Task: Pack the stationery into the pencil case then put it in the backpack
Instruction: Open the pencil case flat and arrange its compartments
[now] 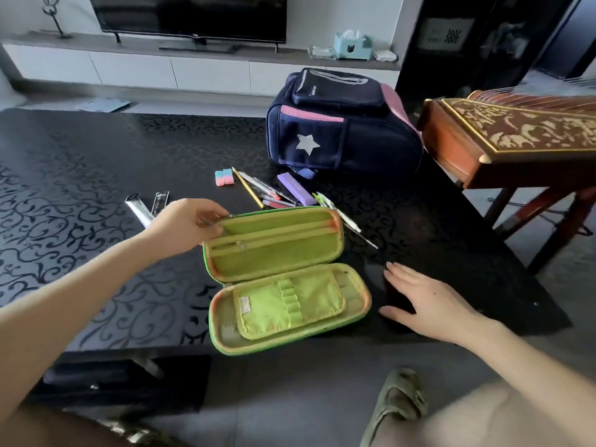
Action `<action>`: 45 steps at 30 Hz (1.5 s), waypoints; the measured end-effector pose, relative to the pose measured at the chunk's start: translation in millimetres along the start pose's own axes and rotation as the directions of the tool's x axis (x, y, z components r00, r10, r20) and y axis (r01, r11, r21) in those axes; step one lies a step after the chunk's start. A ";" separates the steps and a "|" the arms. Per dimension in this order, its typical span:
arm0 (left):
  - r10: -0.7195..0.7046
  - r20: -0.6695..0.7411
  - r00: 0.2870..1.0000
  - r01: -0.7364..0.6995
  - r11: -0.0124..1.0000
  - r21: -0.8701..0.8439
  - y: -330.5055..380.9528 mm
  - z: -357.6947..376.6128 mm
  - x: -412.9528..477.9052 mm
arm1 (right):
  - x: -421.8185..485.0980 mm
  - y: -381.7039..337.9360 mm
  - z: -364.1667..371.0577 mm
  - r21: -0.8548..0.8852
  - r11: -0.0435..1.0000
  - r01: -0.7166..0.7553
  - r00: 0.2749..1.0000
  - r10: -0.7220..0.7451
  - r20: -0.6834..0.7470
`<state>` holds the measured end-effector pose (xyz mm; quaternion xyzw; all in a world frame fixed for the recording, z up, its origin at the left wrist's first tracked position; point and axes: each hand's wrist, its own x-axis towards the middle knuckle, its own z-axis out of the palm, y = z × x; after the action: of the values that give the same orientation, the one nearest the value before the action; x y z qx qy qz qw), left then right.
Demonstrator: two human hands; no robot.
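A green pencil case point(283, 279) lies wide open on the black table point(80, 195), its lid standing up toward the far side. My left hand point(187, 225) grips the lid's upper left corner. My right hand point(429, 301) rests flat on the table just right of the case, fingers straight, holding nothing. Behind the case lie a pink and blue eraser point(223, 177), a yellow pencil point(247, 188), several pens point(274, 195), a purple box point(296, 188) and a white pen point(346, 217). A navy backpack point(342, 130) with a silver star lies at the back.
Two clear rulers point(148, 206) lie left of my left hand. A carved wooden instrument point(516, 137) on a stand juts in at the right, close to the backpack. A TV cabinet point(193, 69) runs along the far wall. My foot in a sandal point(400, 401) is below the table edge.
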<state>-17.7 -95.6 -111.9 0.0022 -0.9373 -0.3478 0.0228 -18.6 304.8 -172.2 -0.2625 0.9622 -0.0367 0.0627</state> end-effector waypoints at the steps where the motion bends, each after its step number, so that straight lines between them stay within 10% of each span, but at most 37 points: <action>1: -0.024 -0.002 1.000 0.024 0.999 0.026 -2.8 4.9 0.8 | -6.4 -2.7 -0.9 0.003 1.000 0.000 1.000 0.000 0.031; 6: 0.032 -0.159 0.987 0.015 0.957 0.289 7.3 33.9 -12.7 | -30.9 -4.5 0.2 -0.100 0.992 0.079 0.993 -0.069 0.099; 14: 0.453 0.018 0.891 -0.381 0.726 0.572 45.4 53.5 -66.4 | -38.7 4.8 -7.6 -0.061 0.986 0.156 0.981 -0.148 0.127; 21: 0.230 0.420 0.878 -0.453 0.686 0.570 51.5 90.4 -73.8 | -57.7 12.2 13.3 -0.360 0.905 0.228 0.952 -0.284 -0.111; 24: 0.254 0.460 0.851 -0.507 0.628 0.591 53.4 88.5 -70.8 | -57.6 22.0 -4.1 -0.155 0.987 0.035 0.983 -0.062 -0.174; 27: 0.265 0.405 0.875 -0.449 0.758 0.473 53.2 78.0 -68.1 | -47.8 21.5 -27.3 0.144 0.984 -0.104 0.916 0.151 -0.371; 30: 0.251 0.288 0.924 -0.346 0.869 0.354 51.1 69.0 -62.1 | -37.3 -16.6 -45.5 0.140 0.985 0.104 0.839 -0.011 -0.543; 36: 0.102 0.122 0.987 -0.119 0.984 0.135 46.0 61.6 -53.5 | -11.2 -95.5 -20.1 -0.172 0.909 0.380 0.741 -0.410 -0.532; 45: 0.144 0.240 0.960 -0.184 0.971 0.152 46.0 54.5 -59.8 | -2.3 -95.7 4.5 -0.030 0.882 0.470 0.769 -0.426 -0.476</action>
<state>40.1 -24.0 -125.6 -0.1136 -0.9573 -0.2598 -0.0559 31.9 223.5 -166.5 -0.4643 0.8549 -0.1565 -0.1706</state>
